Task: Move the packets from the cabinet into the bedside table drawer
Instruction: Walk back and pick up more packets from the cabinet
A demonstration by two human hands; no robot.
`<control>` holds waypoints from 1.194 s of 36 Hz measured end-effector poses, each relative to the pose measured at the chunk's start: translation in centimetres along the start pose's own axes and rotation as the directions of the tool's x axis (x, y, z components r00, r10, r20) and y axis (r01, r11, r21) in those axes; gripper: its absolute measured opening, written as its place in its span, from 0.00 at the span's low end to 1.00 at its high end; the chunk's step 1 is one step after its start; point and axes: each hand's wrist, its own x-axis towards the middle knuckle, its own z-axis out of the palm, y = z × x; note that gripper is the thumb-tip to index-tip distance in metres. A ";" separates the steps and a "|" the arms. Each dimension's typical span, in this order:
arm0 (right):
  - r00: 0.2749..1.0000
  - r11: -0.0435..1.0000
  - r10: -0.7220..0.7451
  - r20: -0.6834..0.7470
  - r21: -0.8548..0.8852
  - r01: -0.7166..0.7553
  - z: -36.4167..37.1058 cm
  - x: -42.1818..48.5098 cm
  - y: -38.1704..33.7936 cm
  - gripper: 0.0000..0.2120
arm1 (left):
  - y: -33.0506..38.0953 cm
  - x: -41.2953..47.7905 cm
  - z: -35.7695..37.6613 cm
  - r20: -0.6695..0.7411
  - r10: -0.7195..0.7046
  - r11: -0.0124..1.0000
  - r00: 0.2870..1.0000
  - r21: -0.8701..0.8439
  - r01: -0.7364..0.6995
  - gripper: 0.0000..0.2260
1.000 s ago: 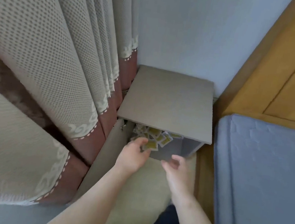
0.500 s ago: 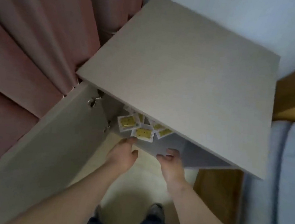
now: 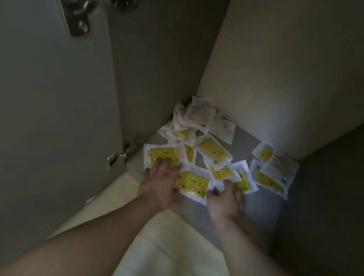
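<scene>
Step 1: grab the packets. They lie in the cabinet, right in front of both hands. L hand is flat and wide on one. R hand touches some, can't tell if it grips. Next: scoop a bunch & lift out.

White packets with dotted yellow panels; grey cabinet walls; cream floor.
</scene>
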 end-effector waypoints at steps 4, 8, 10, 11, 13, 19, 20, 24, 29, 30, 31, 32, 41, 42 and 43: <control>0.996 0.986 -0.082 0.022 -0.146 0.084 1.4 -1.3 2.1 0.26 | -1.5 -0.9 1.0 0.017 -0.017 0.996 1.000 0.085 0.016 0.29; 1.000 0.994 -0.003 0.018 -0.113 0.005 0.6 0.1 3.4 0.26 | -2.0 0.0 0.4 0.005 0.007 0.990 1.000 0.140 -0.008 0.31; 1.000 0.996 0.004 0.003 -0.085 -0.004 -0.5 1.5 3.4 0.28 | -1.2 1.2 0.3 0.005 0.029 0.990 1.000 0.135 -0.030 0.33; 1.000 0.994 -0.021 0.012 -0.110 0.023 -1.0 1.9 3.2 0.29 | -0.9 1.7 0.1 0.014 0.038 0.991 0.999 0.129 -0.039 0.34; 0.996 0.977 -0.082 0.035 -0.196 0.087 -2.0 3.0 3.1 0.30 | 0.0 2.8 -0.3 0.036 0.075 0.985 0.997 0.150 -0.080 0.36; 0.970 0.915 -0.199 0.140 -0.327 0.236 -3.0 7.0 0.8 0.33 | 0.6 4.2 -1.3 0.155 0.170 0.946 0.973 0.252 -0.205 0.39; 0.958 0.905 -0.223 0.183 -0.327 0.273 -2.6 7.4 0.3 0.34 | 0.5 4.2 -1.0 0.211 0.174 0.936 0.962 0.268 -0.228 0.39; 0.917 0.875 -0.236 0.320 -0.341 0.344 -0.7 8.4 -0.3 0.36 | -0.1 3.7 1.4 0.318 0.159 0.908 0.934 0.323 -0.265 0.39; 0.914 0.856 -0.178 0.364 -0.401 0.326 0.3 9.8 0.9 0.34 | -1.2 2.6 3.1 0.251 0.227 0.883 0.941 0.354 -0.307 0.37; 0.912 0.852 -0.184 0.366 -0.402 0.334 0.2 9.8 1.2 0.33 | -1.2 2.3 3.1 0.232 0.235 0.882 0.944 0.357 -0.308 0.37; 0.910 0.849 -0.193 0.367 -0.404 0.342 0.2 9.6 1.6 0.33 | -1.5 2.0 3.3 0.209 0.247 0.881 0.946 0.359 -0.310 0.36; 0.908 0.842 -0.200 0.367 -0.409 0.351 0.1 9.3 2.0 0.33 | -1.9 1.8 3.8 0.171 0.270 0.876 0.947 0.366 -0.316 0.35; 0.927 0.786 -0.301 0.225 -0.492 0.375 1.1 3.7 8.0 0.42 | -4.4 -0.5 7.3 -0.254 0.544 0.819 0.800 0.367 -0.440 0.24; 0.924 0.772 -0.322 0.207 -0.508 0.383 1.3 3.2 8.8 0.45 | -4.4 -0.6 7.0 -0.280 0.564 0.812 0.777 0.358 -0.460 0.23; 0.919 0.763 -0.350 0.184 -0.512 0.393 1.6 2.8 9.6 0.47 | -4.5 -0.6 6.8 -0.304 0.589 0.801 0.749 0.346 -0.489 0.21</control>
